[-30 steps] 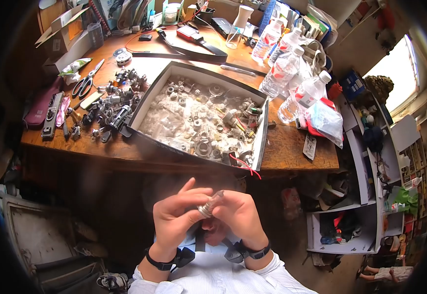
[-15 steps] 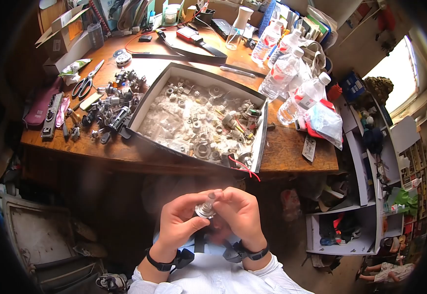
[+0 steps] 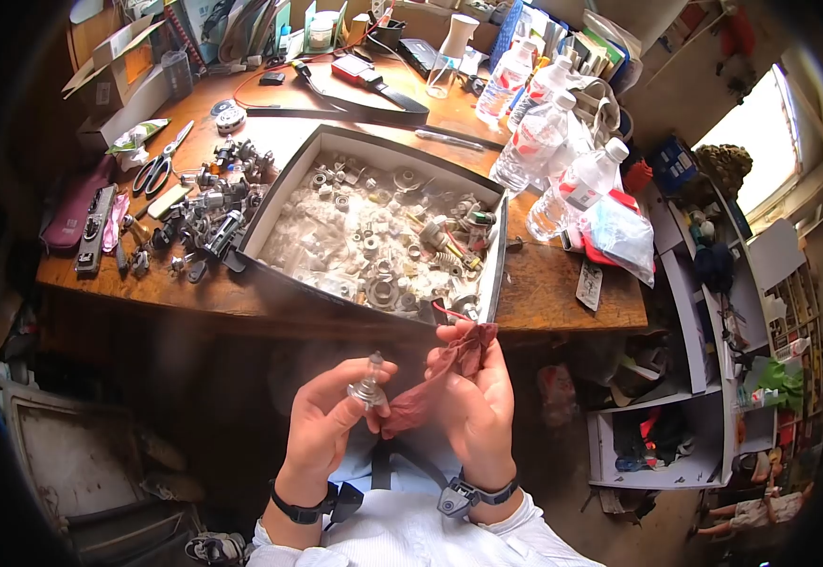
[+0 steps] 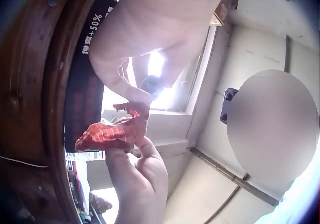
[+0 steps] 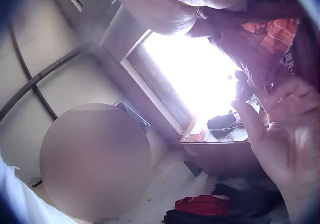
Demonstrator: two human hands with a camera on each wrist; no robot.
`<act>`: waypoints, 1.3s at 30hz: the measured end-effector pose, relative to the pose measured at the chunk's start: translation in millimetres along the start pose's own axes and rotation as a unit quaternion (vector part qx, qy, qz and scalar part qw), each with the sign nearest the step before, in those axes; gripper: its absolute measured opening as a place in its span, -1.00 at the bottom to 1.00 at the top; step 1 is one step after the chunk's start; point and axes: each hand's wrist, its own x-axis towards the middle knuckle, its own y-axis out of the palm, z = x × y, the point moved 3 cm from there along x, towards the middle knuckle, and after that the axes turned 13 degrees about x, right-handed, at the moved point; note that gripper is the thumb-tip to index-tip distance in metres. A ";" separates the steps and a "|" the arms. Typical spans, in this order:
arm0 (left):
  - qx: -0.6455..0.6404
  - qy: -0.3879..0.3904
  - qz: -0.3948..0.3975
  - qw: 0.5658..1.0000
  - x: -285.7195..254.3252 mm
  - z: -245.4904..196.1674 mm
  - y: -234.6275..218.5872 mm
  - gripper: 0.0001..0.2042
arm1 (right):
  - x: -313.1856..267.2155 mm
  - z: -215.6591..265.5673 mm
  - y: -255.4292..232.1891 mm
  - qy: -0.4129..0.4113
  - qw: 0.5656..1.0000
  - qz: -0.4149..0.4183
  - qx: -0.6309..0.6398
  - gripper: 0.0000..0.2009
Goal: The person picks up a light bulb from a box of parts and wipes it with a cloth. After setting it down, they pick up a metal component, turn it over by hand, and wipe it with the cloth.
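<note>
My left hand (image 3: 320,411) pinches a small headlight bulb (image 3: 366,389) by its round metal flange, between thumb and fingers, with the glass end pointing up. To its right, a dark red cloth (image 3: 421,402) is gripped between the thumb and fingers of my right hand (image 3: 482,406). One end of the cloth hangs across toward the left fingertips and overlaps them in the head view. In the left wrist view the checked cloth (image 4: 107,135) bunches between both hands. Both hands are in front of the table edge, above the lap.
A shallow box (image 3: 284,194) of dusty metal parts and bulbs sits at the table's front edge. Left of it lie piled metal fittings (image 3: 208,203) and scissors (image 3: 161,165). Several plastic bottles (image 3: 534,142) stand at the right, near a bagged item (image 3: 619,236). Shelving (image 3: 662,444) stands beyond.
Both hands were together around the bulb. They have since drawn apart: the left keeps the bulb, while the right has moved right and up, with the red cloth now spread in view.
</note>
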 end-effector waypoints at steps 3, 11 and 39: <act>0.039 -0.037 0.063 0.997 0.4 -2.8 3.1 -0.63 | -0.4 -2.3 -2.3 -0.033 0.999 -0.007 -0.029 -0.58; 0.057 -0.088 0.125 0.987 -6.0 -3.6 6.6 -0.71 | -0.1 0.3 -12.3 -0.136 0.981 0.016 -0.138 -0.71; -0.074 -0.016 0.101 0.992 -0.4 0.2 5.2 -0.55 | -4.5 1.2 6.0 0.017 0.986 0.150 -0.065 -0.84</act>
